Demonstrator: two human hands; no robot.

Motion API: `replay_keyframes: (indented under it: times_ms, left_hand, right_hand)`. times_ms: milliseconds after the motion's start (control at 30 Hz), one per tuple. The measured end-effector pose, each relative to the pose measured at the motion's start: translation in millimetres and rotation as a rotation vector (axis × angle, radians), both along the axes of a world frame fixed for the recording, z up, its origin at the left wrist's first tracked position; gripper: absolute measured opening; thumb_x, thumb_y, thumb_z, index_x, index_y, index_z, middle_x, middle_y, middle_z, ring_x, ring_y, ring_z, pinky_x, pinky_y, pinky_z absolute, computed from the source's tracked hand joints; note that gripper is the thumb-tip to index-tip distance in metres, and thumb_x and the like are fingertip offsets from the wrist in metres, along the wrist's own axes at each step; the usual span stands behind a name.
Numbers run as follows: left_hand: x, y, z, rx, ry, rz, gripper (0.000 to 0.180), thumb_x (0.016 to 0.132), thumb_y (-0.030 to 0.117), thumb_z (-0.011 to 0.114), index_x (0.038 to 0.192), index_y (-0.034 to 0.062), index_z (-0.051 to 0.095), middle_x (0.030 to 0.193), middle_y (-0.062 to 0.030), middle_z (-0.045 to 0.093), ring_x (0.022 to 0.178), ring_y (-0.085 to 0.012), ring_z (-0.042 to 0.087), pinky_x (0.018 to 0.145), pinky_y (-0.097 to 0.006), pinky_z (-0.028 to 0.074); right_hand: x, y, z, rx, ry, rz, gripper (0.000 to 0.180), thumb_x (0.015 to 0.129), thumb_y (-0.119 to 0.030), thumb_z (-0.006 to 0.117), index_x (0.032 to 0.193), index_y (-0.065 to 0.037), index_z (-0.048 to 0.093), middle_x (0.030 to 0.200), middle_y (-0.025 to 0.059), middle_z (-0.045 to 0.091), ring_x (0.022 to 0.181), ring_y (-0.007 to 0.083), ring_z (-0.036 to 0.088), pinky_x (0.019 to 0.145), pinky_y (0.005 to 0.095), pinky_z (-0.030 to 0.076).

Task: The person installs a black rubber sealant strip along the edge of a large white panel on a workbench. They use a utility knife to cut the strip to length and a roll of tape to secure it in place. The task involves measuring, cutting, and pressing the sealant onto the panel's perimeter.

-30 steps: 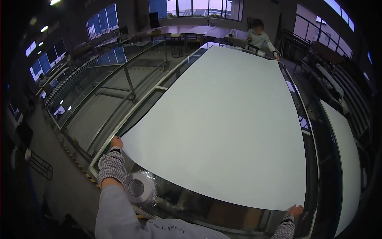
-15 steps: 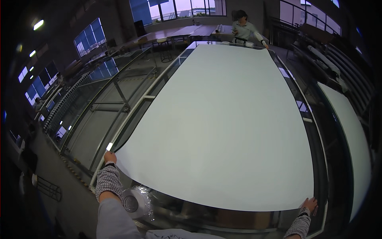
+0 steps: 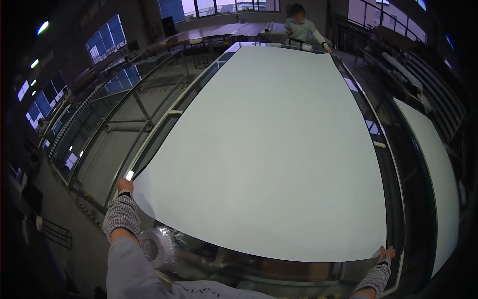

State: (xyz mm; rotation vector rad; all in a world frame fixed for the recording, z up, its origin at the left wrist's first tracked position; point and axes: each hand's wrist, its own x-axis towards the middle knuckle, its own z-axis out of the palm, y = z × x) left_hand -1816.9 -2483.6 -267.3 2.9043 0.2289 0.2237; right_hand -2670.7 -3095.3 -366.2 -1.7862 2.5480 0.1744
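A large, smooth white sheet [image 3: 259, 149] stretches away from me over a long glass-topped table [image 3: 175, 112] with a pale frame. My left hand [image 3: 126, 186] is closed on its near left corner, beside a small bright white tag [image 3: 130, 175] at the frame's edge. The near right corner is pinched in my right hand [image 3: 387, 252]. Between my hands the sheet's near edge curves in a shallow sag, with slight ripples by the left corner. At the far end a co-worker [image 3: 300, 31] has one hand at the far right corner.
A plastic-wrapped roll [image 3: 154, 247] sits close to my left forearm. Another glass-topped metal frame [image 3: 114, 122] stands to the left. On the right is a second white panel [image 3: 433, 174] with a dark edge. Racks of long bars [image 3: 423, 74] stand behind it; work tables [image 3: 224, 31] line the back.
The whole view has shifted slightly left and up. My left hand has moved a little outward with its corner; the right hand keeps its hold. The co-worker stays at the far corner.
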Motion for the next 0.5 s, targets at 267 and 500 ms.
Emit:
replay_keyframes:
  times_ms: [267,500]
  left_hand:
    - [18.5,16.5,-5.5,0.197,0.176,-0.021,0.033,0.084,0.024,0.058,0.099,-0.0053,0.062,0.099,-0.023,0.062,0.093,-0.0336,0.061,0.079,-0.039,0.051]
    - [5.0,21.2,-3.6,0.152,0.154,-0.046,0.027,0.083,0.019,0.059,0.098,-0.0032,0.061,0.099,-0.0207,0.062,0.093,-0.0331,0.061,0.08,-0.04,0.05]
  right_hand:
    - [-35.6,-26.1,-23.5,-0.183,-0.197,0.105,0.024,0.08,-0.017,0.056,0.088,0.005,0.056,0.082,0.0235,0.054,0.08,0.0395,0.056,0.074,0.046,0.046]
    - [-44.1,-29.9,-12.5,-0.272,-0.262,0.218,0.025,0.079,-0.005,0.051,0.103,-0.001,0.058,0.101,0.0221,0.059,0.096,0.036,0.056,0.083,0.0427,0.045]
